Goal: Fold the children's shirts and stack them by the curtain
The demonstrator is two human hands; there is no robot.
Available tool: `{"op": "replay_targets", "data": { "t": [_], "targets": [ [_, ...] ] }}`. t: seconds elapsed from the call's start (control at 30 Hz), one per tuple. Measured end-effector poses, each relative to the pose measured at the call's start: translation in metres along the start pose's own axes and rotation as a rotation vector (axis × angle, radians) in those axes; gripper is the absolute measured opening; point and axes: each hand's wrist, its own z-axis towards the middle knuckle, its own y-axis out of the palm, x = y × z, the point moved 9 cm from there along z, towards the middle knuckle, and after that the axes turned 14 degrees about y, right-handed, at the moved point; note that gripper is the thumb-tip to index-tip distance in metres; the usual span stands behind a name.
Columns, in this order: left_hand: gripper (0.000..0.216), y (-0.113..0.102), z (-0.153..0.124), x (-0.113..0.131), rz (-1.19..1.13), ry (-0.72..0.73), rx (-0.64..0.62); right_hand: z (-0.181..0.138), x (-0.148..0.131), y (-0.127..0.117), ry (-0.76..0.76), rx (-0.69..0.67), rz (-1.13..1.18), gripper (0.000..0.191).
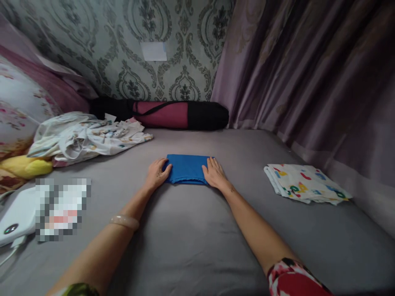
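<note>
A blue folded cloth [188, 166] lies flat on the grey bed sheet [185, 230], a loose gathered edge facing me. At its left edge rests my left hand [156, 173], open, with the thumb apart from the fingers and touching the cloth. My right hand [214, 172] lies open on the right edge, fingers stretched forward and thumb toward the middle. Off to the right is a folded white cloth [305, 181] with colourful prints, apart from both hands.
A crumpled white printed cloth [89, 137] lies at the back left beside a yellow plush item [27, 166]. A white power bank [21, 213] with a cable is at the left. A long black-and-maroon bag [166, 115] lies along the wall; purple curtains [277, 74] hang at the right.
</note>
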Motion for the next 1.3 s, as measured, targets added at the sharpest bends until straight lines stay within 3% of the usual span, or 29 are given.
{"op": "replay_targets", "data": {
  "t": [0.1,0.2,0.3,0.4,0.6,0.73,0.97,1.23,1.3],
  "targets": [
    [0.042,-0.002,-0.002,-0.004,0.057,-0.062,0.004,0.004,0.006,-0.008,0.051,0.03,0.121,0.061],
    [0.045,-0.003,0.0,-0.012,0.115,-0.145,-0.018,0.01,0.024,-0.018,0.219,0.019,0.376,0.059],
    [0.049,-0.003,0.006,-0.027,0.146,-0.293,-0.129,0.014,0.042,-0.021,0.364,-0.072,0.696,0.051],
    [0.049,-0.003,0.013,-0.038,0.146,-0.418,-0.268,0.016,0.051,-0.019,0.41,-0.172,0.856,0.034],
    [0.04,-0.005,0.022,-0.031,0.06,-0.459,-0.367,0.013,0.053,-0.012,0.47,-0.297,0.99,0.016],
    [0.039,-0.004,0.016,-0.025,0.009,-0.528,-0.447,0.009,0.049,-0.01,0.507,-0.366,1.032,0.018],
    [0.036,-0.007,0.02,-0.014,0.014,-0.583,-0.47,0.003,0.042,-0.006,0.483,-0.446,1.008,0.029],
    [0.023,-0.016,0.026,0.022,-0.123,-0.631,-0.35,0.002,0.042,-0.01,0.395,-0.441,0.978,0.025],
    [0.019,-0.019,0.038,0.039,-0.178,-0.57,-0.316,0.004,0.048,-0.018,0.388,-0.44,0.966,0.025]
  ]
}}
